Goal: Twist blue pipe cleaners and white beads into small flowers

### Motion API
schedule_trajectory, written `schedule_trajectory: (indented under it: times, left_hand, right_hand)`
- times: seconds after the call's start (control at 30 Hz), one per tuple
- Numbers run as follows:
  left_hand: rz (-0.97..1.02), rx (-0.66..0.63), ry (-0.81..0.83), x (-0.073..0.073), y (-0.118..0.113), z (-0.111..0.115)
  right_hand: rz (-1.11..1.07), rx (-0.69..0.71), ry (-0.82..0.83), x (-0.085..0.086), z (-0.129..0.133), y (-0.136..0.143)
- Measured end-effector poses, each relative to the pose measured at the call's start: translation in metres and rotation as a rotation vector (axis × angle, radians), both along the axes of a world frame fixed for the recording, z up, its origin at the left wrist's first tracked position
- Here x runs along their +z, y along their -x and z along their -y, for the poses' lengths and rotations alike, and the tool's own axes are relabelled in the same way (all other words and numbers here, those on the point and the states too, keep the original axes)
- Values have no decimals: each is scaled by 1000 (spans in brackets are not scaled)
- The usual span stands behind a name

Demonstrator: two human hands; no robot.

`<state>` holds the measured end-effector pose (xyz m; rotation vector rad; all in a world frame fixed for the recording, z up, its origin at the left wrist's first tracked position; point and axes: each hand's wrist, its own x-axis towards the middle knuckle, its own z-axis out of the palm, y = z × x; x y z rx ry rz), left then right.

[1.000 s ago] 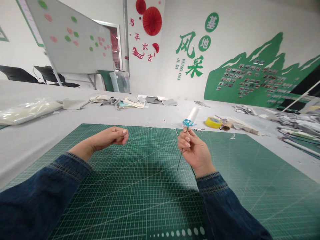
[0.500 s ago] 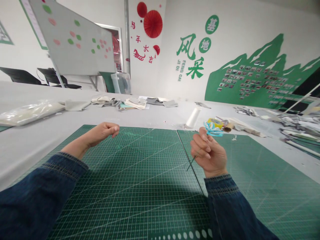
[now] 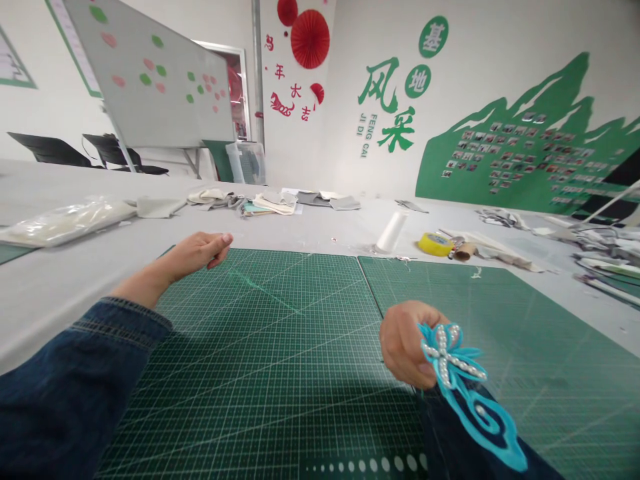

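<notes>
My right hand [image 3: 409,343] is closed on a light blue looped ornament [image 3: 475,393] set with white beads, which hangs toward my right sleeve with its curled end pointing down and right. At the upper left of the green cutting mat [image 3: 260,347], my left hand [image 3: 203,252] is raised with its fingers pressed together in a pinch. What it holds, if anything, is too small to make out. A thin green strand [image 3: 265,290] shows over the mat between my hands.
Beyond the mats stands a white thread cone [image 3: 393,231], with yellow tape [image 3: 436,244] and a brown roll [image 3: 465,251] to its right. Fabric pieces [image 3: 273,202] lie along the table's back. A clear plastic bag [image 3: 70,221] is at left, with more scraps at right.
My right hand has turned over and come lower, so the blue ornament now faces up and shows its full length. My left hand has shifted slightly left and up.
</notes>
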<state>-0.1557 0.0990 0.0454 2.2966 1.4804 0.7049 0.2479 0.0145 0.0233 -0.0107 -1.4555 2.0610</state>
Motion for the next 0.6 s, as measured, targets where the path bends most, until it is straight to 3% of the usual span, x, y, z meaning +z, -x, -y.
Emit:
schedule_trajectory:
  times: [0.1, 0.17, 0.33, 0.6]
  left_hand:
    - [-216, 69, -88, -6, 9, -9]
    - [-372, 120, -149, -14, 13, -17]
    - [-443, 150, -145, -32, 15, -26]
    - [-439, 130, -144, -37, 16, -27]
  right_hand:
    - [-241, 322, -115, 1, -8, 0]
    - [-332, 430, -146, 4, -13, -2]
    - [-381, 435, -179, 12, -15, -16]
    - [-324, 415, -205, 11, -13, -24]
